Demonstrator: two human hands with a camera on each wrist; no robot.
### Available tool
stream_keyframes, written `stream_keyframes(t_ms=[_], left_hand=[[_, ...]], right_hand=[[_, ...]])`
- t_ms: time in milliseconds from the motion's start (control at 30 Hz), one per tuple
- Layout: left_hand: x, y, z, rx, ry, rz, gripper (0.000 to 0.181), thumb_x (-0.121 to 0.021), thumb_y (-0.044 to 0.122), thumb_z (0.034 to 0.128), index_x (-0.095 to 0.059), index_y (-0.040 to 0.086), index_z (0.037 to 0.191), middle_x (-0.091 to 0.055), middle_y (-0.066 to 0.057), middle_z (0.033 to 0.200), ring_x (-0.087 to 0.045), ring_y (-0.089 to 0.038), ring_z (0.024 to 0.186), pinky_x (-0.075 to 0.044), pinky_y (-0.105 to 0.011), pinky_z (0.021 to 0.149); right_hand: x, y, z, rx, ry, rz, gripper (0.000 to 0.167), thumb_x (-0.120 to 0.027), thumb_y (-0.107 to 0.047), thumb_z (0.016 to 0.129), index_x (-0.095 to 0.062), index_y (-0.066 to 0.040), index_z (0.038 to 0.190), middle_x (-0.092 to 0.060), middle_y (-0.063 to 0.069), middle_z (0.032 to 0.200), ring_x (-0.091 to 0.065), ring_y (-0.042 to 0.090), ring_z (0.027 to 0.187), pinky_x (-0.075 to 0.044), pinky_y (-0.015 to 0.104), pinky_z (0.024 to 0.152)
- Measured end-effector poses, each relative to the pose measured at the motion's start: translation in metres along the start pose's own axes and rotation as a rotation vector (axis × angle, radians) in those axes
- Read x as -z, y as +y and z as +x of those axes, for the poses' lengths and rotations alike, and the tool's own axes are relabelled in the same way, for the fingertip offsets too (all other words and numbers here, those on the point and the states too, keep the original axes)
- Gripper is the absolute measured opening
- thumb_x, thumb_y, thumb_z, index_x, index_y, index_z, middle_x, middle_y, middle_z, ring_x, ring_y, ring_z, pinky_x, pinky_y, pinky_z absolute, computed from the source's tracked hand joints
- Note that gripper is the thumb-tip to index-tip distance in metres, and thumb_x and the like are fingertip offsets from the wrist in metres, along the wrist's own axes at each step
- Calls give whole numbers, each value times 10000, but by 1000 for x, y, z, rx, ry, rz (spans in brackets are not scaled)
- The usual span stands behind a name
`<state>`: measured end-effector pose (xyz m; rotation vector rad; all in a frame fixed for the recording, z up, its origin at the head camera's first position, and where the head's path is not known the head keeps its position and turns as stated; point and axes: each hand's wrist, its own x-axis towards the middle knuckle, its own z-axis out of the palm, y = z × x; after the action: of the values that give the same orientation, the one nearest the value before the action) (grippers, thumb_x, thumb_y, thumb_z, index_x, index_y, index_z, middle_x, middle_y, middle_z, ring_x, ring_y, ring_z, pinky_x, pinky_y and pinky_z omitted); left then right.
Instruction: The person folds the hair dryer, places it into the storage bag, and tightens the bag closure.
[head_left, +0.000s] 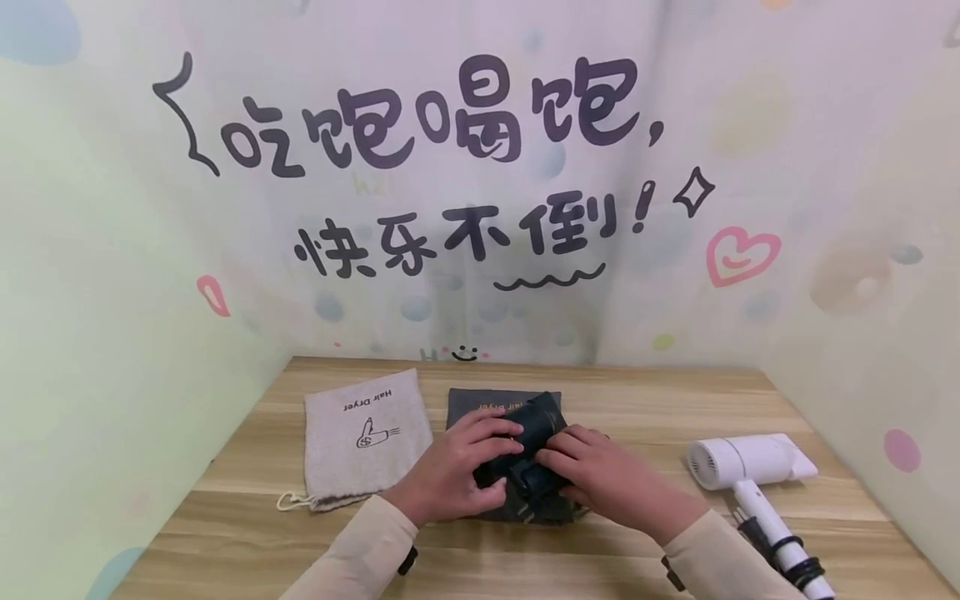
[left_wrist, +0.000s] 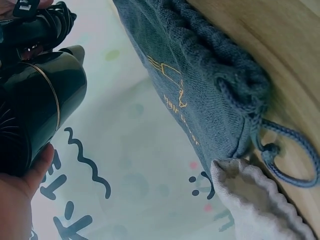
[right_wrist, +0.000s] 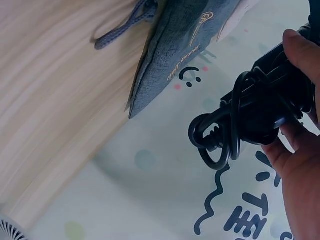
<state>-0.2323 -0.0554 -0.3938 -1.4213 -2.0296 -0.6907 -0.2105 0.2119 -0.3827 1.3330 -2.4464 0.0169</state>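
Note:
Both hands hold a dark hair dryer point(head_left: 537, 423) above the dark grey drawstring pouch point(head_left: 467, 402). The left hand point(head_left: 454, 467) grips the round barrel, which has a thin gold ring; in the left wrist view the barrel point(left_wrist: 62, 90) is close by. The right hand point(head_left: 618, 483) grips the folded handle with its wound black cord point(right_wrist: 235, 117), seen looping out in the right wrist view. In the left wrist view the pouch point(left_wrist: 187, 85) lies flat, its gathered mouth and cord loop toward the near side. Gold lettering on it reads Hair Dryer.
On the left lies a beige drawstring pouch point(head_left: 337, 442) printed with a hair dryer. A white hair dryer point(head_left: 750, 462) with a black cord around its handle lies on the right of the wooden table point(head_left: 247, 500). A printed curtain point(head_left: 465, 317) stands behind.

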Motion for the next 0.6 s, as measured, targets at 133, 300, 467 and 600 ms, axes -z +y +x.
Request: stream_keyframes(t_ms=[133, 300, 467, 600], left_hand=[[0, -2, -1, 4, -5, -3, 344, -733, 112, 769, -704, 119, 1112, -610, -27, 1284, -513, -294, 1275, -424, -369, 1048], [0, -5, -3, -2, -12, -1, 342, -754, 123, 781, -708, 118, 1120, -609, -32, 1291, -516, -294, 1274, -421, -366, 1051], [0, -7, -4, -7, -13, 23, 334, -781, 149, 795, -715, 121, 1121, -612, -37, 1293, -525, -296, 1267, -426, -351, 1044], [1, -8, -3, -7, -6, 37, 331, -798, 165, 797, -720, 120, 1116, -613, -43, 1295, -531, -296, 1263, -427, -348, 1043]], right_hand=[[-1, 0, 2, -7, 6, -19, 518, -843, -283, 792, -622, -180, 1249, -592, -9, 1176, -544, 195, 1110, -502, 407, 907], [-3, 0, 2, 0, 26, -43, 526, -855, -301, 774, -629, -184, 1235, -597, -7, 1150, -553, 203, 1085, -503, 414, 902], [-3, 1, 3, -1, 36, -60, 531, -856, -326, 768, -631, -197, 1231, -599, -13, 1136, -554, 210, 1071, -504, 419, 894], [-3, 1, 3, -9, 40, -63, 531, -856, -334, 767, -631, -201, 1230, -600, -16, 1130, -552, 211, 1067, -505, 422, 894]])
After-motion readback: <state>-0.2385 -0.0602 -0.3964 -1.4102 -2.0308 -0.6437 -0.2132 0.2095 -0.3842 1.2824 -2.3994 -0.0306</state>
